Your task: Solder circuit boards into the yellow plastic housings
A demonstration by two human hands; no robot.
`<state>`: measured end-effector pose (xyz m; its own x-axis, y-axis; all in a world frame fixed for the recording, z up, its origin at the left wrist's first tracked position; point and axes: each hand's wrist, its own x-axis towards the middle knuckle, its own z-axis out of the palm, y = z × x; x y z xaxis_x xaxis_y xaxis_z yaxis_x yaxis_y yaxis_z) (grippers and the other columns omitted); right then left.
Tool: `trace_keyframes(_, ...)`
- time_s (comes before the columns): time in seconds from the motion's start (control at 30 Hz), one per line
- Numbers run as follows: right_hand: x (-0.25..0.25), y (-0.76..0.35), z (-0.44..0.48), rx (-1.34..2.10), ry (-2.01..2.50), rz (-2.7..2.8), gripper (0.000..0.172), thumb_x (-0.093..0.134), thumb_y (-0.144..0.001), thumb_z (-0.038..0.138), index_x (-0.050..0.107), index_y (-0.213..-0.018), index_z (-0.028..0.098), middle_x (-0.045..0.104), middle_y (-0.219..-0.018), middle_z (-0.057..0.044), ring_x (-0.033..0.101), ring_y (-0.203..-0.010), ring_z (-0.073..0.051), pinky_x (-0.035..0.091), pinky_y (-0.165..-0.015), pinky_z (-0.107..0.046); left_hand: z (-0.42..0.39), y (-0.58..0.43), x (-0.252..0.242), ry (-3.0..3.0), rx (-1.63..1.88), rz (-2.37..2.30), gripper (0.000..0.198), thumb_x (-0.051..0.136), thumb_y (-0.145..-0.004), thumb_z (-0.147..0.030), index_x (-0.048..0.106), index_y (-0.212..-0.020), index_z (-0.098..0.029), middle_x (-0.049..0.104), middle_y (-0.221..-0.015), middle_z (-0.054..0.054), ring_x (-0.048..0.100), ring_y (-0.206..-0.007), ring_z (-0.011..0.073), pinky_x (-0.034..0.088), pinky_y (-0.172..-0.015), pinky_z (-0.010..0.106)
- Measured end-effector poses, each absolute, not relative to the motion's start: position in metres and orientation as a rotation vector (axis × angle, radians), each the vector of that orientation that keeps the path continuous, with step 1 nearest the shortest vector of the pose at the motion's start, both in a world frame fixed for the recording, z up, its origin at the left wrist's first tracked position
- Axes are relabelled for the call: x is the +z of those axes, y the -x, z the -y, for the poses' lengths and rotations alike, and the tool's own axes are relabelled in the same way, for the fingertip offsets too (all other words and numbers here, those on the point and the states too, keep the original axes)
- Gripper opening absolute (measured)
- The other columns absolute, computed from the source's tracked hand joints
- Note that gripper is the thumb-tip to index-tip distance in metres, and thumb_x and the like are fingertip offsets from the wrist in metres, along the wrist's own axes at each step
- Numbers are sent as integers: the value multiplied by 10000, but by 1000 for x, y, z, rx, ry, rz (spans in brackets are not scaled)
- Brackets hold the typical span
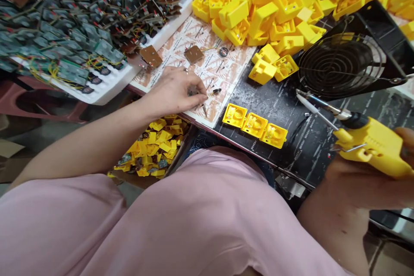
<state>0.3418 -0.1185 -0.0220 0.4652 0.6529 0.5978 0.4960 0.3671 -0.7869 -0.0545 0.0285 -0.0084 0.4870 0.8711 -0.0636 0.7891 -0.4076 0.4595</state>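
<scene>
Starting at far left: green circuit boards (77, 39), packed close, with yellow wires and round black parts at the near end, resting on a white foam tray (126, 79). Below the tabletop's edge, a jumble of yellow pieces (150, 144) with a few green bits among them.

Next, a brown board (151, 56) beside the foam tray. Left hand (176, 90) low over a patterned sheet (237, 58), thumb and forefinger brought together around a small dark item; too small and shaded to tell whether the fingers grasp it or it lies behind them. Beyond the hand, a second brown board (194, 54) and a small round part (223, 52); just right of the fingertips, a small black piece (217, 91).

Mid-right: three yellow cases (254, 125) in a slanting row, hollow sides up, near the front edge of the black tabletop (300, 146). Behind, a large heap of yellow cases (263, 17). Further right, a black fan (343, 64), tilted.

Far right: right hand (371, 185), fingers wrapped about a yellow soldering gun (375, 144), its tip pointing left, near the fan's lower edge.
</scene>
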Motion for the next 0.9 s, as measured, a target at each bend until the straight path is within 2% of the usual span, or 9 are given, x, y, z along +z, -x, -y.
trace_keyframes(0.03,-22,-333,114,-15,1196,1064,528,354,-1237,483,853,-1147,333,749,-1125,17,725,-1121,-261,542,-866,-563,-29,58,-8,-2308,286,-1406,263,653,-967,-486,804,-917,-277,816,-905,8,721,-926,250,516,-1073,475)
trace_keyframes(0.1,-23,-317,102,-112,1131,1050,530,364,-1240,449,864,-1116,327,762,-1092,22,730,-1093,-244,546,-888,-553,-29,64,-4,-2331,314,-1517,294,656,-1006,-516,807,-943,-272,795,-881,7,698,-953,254,494,-1111,500)
trace_keyframes(0.27,-25,-310,88,-226,1164,1033,578,354,-1237,335,875,-994,277,748,-901,2,723,-1048,-231,545,-862,-448,-27,75,9,-2344,396,-1790,390,612,-1111,-552,797,-1072,-212,792,-1062,40,622,-1220,303,317,-1247,624)
trace_keyframes(0.37,-26,-312,88,-291,1186,992,541,410,-1211,315,878,-949,244,728,-848,-12,697,-897,-220,502,-775,-416,-24,74,4,-2364,522,-1759,419,577,-1140,-571,787,-1084,-213,783,-1080,26,593,-1210,279,349,-1216,599)
trace_keyframes(0.47,-25,-307,87,-303,1178,999,490,456,-1186,299,902,-997,225,750,-849,-21,672,-802,-195,470,-713,-386,-23,68,-8,-2444,423,-1657,438,559,-1138,-572,760,-954,-229,740,-931,21,568,-1121,263,352,-1199,623)
trace_keyframes(0.63,-23,-301,86,-233,1127,1008,371,584,-1112,343,917,-975,254,759,-836,-24,638,-700,-196,420,-617,-384,-26,70,-8,-2410,299,-1679,423,587,-1096,-602,801,-983,-255,787,-950,27,612,-1125,298,346,-1196,660)
trace_keyframes(0.7,-23,-300,88,-173,1090,1035,338,611,-1094,349,919,-989,257,758,-833,-21,609,-668,-191,393,-580,-378,-27,75,-3,-2326,274,-1706,415,605,-1058,-606,828,-1005,-261,813,-955,17,644,-1088,289,402,-1170,627)
trace_keyframes(0.8,-24,-303,91,-119,1083,1066,309,655,-1091,387,917,-1021,239,755,-847,-23,599,-654,-173,373,-558,-351,-25,83,2,-2177,389,-1698,339,628,-1013,-521,838,-1004,-255,849,-982,-26,658,-946,225,531,-1037,485)
trace_keyframes(0.9,-26,-306,93,-94,1137,1049,403,610,-1117,486,914,-1049,231,757,-858,-33,636,-686,-179,414,-572,-335,-20,86,3,-2079,514,-1682,254,669,-960,-444,828,-991,-248,858,-965,-56,633,-829,175,553,-861,366)
